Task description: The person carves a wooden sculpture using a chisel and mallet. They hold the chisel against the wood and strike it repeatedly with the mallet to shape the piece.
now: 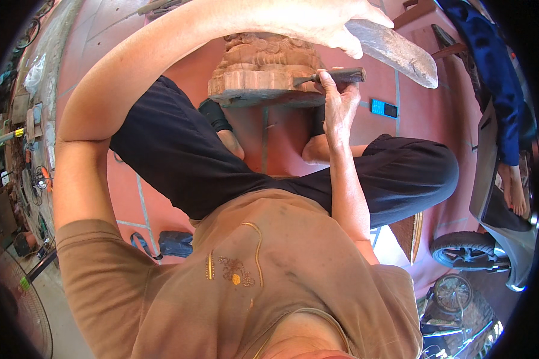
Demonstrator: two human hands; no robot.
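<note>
A carved block of reddish-brown wood (263,76) stands on the floor between my feet, with relief carving above a plain lower band. My right hand (339,107) is closed round a chisel (345,76), its handle dark and its blade pointing left at the right part of that band. Across the top of the view reaches my left arm. My left hand (341,25) grips one end of a worn wooden mallet (401,55), shaped like a thick club. The mallet slants down to the right, above and apart from the chisel handle.
A blue mobile phone (384,109) lies on the red tiled floor (419,125) to the right. Farther right are a person's blue-trousered leg (491,78) and a motorbike wheel (464,250). Tools and cables (42,179) clutter the left side, near a fan (24,305).
</note>
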